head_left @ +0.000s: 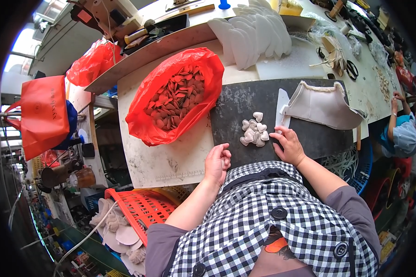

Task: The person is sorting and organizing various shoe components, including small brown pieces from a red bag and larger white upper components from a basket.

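Your work with the small pale heart-shaped pieces [255,131] seems to be at an early point, as far as I can judge: they lie loose in one little heap on the dark mat [238,106], near the centre of the frame, some of them overlapping, and none is set in a row or sorted apart. Your right hand [289,147] is open, with the fingers and thumb spread at the right border of this heap; whether a fingertip touches a heart, I cannot tell. Your left hand [217,162] is at lower centre, left of the heap, with its fingers curled inward, and I cannot tell whether it keeps something small inside. Toward the upper left of the heap, the red plastic bag [138,115] stands wide open with very many red-brown pieces [178,97], so if these also belong to your work, a large part is left. Right of centre lies a pale grey shoe upper [323,105] with a fluffy edge, beside a white strip [283,108]; on its visible side no heart is attached, so I judge that any joining is not yet done there.
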Demonstrator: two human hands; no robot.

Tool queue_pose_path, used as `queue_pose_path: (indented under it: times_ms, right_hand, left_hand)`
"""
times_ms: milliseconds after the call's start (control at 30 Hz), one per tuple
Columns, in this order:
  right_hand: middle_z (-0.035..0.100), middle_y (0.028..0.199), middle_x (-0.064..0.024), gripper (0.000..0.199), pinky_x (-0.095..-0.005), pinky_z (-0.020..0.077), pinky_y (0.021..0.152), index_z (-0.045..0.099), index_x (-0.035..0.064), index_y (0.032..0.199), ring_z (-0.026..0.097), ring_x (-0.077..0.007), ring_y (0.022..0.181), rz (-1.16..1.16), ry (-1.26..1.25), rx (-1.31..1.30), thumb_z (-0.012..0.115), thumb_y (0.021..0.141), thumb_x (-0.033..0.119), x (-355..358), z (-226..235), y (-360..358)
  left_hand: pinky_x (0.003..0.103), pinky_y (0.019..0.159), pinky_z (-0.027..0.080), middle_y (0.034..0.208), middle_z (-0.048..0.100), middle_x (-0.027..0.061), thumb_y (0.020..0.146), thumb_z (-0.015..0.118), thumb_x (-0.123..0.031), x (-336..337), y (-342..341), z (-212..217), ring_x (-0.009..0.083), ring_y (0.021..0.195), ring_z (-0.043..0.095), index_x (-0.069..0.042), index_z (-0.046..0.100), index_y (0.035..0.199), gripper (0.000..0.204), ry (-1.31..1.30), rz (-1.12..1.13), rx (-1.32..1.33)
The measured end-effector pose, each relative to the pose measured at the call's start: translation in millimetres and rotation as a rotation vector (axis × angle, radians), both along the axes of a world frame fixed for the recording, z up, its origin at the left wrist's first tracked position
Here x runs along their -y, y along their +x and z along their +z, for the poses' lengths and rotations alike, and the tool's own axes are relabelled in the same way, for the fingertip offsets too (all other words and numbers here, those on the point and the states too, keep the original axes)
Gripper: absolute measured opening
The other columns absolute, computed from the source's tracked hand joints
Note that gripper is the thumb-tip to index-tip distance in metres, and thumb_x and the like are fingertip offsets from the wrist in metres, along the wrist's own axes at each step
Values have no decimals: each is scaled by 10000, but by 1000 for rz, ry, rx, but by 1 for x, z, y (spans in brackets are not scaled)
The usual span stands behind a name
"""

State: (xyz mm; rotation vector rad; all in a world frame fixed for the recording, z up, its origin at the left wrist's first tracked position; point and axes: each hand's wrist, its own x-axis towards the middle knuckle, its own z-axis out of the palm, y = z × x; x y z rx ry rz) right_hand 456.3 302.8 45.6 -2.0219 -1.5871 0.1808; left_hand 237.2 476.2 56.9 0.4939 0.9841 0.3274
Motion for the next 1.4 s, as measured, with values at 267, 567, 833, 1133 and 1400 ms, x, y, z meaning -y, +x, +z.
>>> queue_pose_path:
  times_ms: [267,567,833,1133,1400]
  right_hand:
    - [473,1194,-88,404,-371,420,875,558,123,1125,524,-229,882,0,-3,-1,653,732,110,0,2,0]
    - [472,1189,-87,402,-367,422,870,562,125,1121,522,-228,879,-2,-1,0,654,730,110,-1,2,0]
    - [473,1186,-83,395,-360,420,863,578,128,1106,507,-221,853,5,-4,10,655,720,102,-1,3,-1]
    - [475,1189,-88,425,-363,415,884,553,128,1138,513,-238,894,0,-9,-1,655,725,107,0,1,0]
    - [403,1255,-138,539,-354,452,878,498,114,1204,476,-293,1080,-20,191,-161,678,704,26,4,-5,-1]
  left_hand:
    - [216,421,295,706,559,41,954,472,-219,0,1,0,86,500,428,-34,557,1036,219,1,-4,-3]
    - [216,423,294,704,560,40,954,477,-225,0,1,1,87,495,423,-37,557,1031,218,5,-4,-6]
    - [218,426,295,702,563,40,951,482,-226,0,1,-1,89,498,426,-40,558,1029,216,8,-5,-6]
    - [219,426,296,703,566,45,952,477,-222,0,2,-1,91,498,429,-38,556,1032,215,8,-8,-9]
    - [233,412,297,688,572,49,956,467,-224,-3,0,-4,104,478,420,-43,564,1029,218,-7,-1,-11]
